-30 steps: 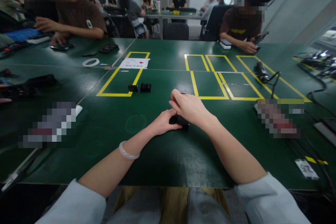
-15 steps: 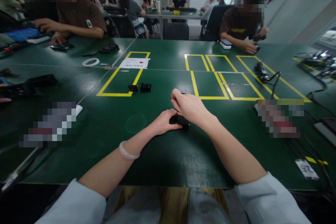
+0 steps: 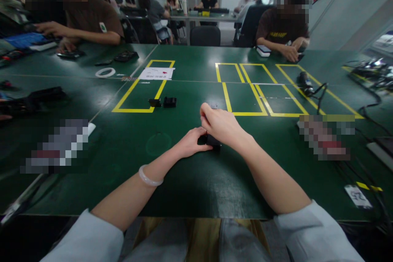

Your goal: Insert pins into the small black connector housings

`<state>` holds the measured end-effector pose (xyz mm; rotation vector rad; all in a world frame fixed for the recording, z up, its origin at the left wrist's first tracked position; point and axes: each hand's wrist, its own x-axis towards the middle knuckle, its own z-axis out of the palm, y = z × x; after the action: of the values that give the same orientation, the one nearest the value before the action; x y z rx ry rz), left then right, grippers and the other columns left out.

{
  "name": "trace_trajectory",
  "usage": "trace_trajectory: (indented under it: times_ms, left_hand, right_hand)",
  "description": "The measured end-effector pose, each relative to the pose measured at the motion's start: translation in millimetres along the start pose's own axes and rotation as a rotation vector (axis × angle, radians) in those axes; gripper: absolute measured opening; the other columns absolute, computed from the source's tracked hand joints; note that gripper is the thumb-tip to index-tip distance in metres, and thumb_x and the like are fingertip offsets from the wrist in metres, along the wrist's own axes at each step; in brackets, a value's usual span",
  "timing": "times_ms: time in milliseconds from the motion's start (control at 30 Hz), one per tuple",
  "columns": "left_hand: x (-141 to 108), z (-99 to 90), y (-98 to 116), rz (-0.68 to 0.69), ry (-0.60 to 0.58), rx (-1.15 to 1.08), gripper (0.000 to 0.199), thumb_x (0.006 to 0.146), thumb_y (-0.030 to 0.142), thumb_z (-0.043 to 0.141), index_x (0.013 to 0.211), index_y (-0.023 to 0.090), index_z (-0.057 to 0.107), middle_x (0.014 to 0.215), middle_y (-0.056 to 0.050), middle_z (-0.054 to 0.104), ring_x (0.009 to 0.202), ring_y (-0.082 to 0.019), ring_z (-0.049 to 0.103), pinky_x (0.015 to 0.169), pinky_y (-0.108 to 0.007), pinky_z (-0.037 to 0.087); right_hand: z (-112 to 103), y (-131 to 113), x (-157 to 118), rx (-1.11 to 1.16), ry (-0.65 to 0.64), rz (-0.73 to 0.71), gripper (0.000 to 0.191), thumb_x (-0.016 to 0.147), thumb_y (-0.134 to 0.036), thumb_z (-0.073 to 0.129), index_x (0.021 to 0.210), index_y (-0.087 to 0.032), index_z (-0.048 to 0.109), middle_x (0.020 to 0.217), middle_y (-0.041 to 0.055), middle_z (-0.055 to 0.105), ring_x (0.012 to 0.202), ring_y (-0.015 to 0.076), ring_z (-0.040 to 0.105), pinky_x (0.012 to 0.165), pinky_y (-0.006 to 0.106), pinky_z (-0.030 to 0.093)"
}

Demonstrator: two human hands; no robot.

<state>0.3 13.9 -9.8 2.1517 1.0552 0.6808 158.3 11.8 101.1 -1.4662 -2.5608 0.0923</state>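
Note:
On the green table (image 3: 184, 192), my left hand (image 3: 193, 142) grips a small black part (image 3: 214, 142) between thumb and fingers. Just above that part, my right hand (image 3: 219, 120) is closed in a pinch, with a thin dark tool partly showing beneath its fingers. What the right fingers hold is mostly hidden. Two small black pieces, one flat (image 3: 154, 102) and one blocky (image 3: 170, 102), lie farther off to the left. A small dark item (image 3: 215, 106) shows just beyond my right hand.
Yellow tape outlines (image 3: 245, 114) mark the table. A paper sheet (image 3: 157, 73) and white tape roll (image 3: 105, 73) lie back left. Blurred devices stand at both sides; a black device with a cable (image 3: 305, 84) is at right. Two people sit across the table.
Both my hands keep nearly the same place and grip. Across the table at right, the person's hands have moved closer together and lower.

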Motion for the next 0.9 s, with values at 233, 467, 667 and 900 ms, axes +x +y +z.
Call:
trace_trajectory:
  times_ms: [233, 467, 667, 900]
  left_hand:
    - [-0.3, -0.2, -0.7, 0.001, -0.011, 0.03, 0.04, 0.078, 0.038, 0.076, 0.112, 0.019, 0.066, 0.122, -0.008, 0.067, 0.117, -0.031, 0.06, 0.102, -0.044, 0.045]
    - [-0.2, 0.1, -1.0, 0.006, -0.001, 0.008, 0.044, 0.078, 0.037, 0.077, 0.115, 0.017, 0.064, 0.124, -0.009, 0.066, 0.117, -0.031, 0.06, 0.101, -0.043, 0.046]
    - [-0.4, -0.6, -0.1, 0.007, -0.013, 0.024, 0.04, 0.079, 0.036, 0.076, 0.113, 0.018, 0.066, 0.123, -0.009, 0.067, 0.117, -0.031, 0.06, 0.102, -0.044, 0.045]
    - [-0.2, 0.9, -2.1, 0.002, 0.004, 0.007, 0.043, 0.078, 0.037, 0.077, 0.114, 0.018, 0.064, 0.121, -0.009, 0.067, 0.115, -0.031, 0.061, 0.099, -0.044, 0.047]
  right_hand:
    - [3.3, 2.0, 2.1, -0.005, 0.023, -0.011, 0.025, 0.101, -0.033, 0.034, 0.113, -0.02, 0.051, 0.093, 0.0041, 0.073, 0.076, 0.019, 0.066, 0.055, 0.028, 0.025]
    - [-0.2, -0.9, 0.5, 0.022, 0.012, -0.015, 0.024, 0.1, -0.03, 0.034, 0.113, -0.019, 0.051, 0.094, 0.004, 0.072, 0.076, 0.0184, 0.065, 0.057, 0.028, 0.028]
    - [0.9, 1.4, 1.5, -0.004, -0.014, -0.005, 0.025, 0.101, -0.033, 0.034, 0.115, -0.02, 0.05, 0.094, 0.0054, 0.072, 0.078, 0.019, 0.065, 0.06, 0.028, 0.032]
    - [-2.5, -0.7, -1.1, -0.003, -0.007, -0.01, 0.026, 0.1, -0.029, 0.032, 0.115, -0.019, 0.051, 0.096, 0.0062, 0.072, 0.078, 0.0183, 0.064, 0.062, 0.028, 0.033]
